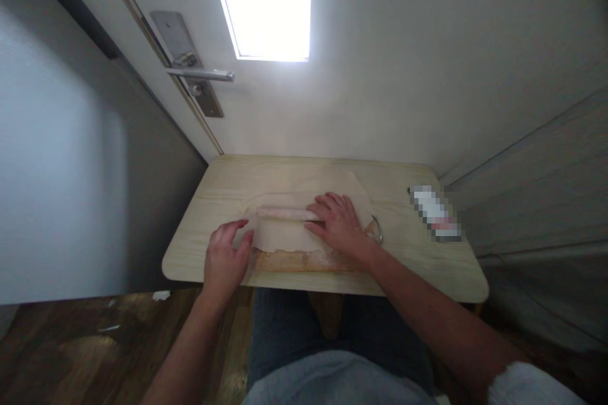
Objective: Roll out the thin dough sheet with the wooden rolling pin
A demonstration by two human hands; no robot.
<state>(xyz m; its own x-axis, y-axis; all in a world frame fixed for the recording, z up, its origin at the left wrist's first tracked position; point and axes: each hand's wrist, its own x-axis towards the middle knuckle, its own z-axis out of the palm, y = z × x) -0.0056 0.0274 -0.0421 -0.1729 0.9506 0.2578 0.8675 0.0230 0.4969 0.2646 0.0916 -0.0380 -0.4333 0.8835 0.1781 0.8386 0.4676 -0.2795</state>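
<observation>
A thin pale sheet, like dough or parchment (308,193), lies over a wooden board (299,261) on a small light-wood table (228,183). Part of the sheet is rolled into a pinkish roll (282,213) across the middle. My right hand (339,224) lies flat on the roll's right end, fingers stretched out to the left. My left hand (227,254) is at the sheet's left edge, fingers curled, thumb and fingertips touching the sheet's corner. A metal ring (379,229) on the board shows beside my right wrist.
A blurred-out small flat object (434,212) lies at the table's right side. A white door with a metal lever handle (202,74) stands behind the table. Grey walls close in left and right. My knees are under the table's front edge; wooden floor (71,342) lies below left.
</observation>
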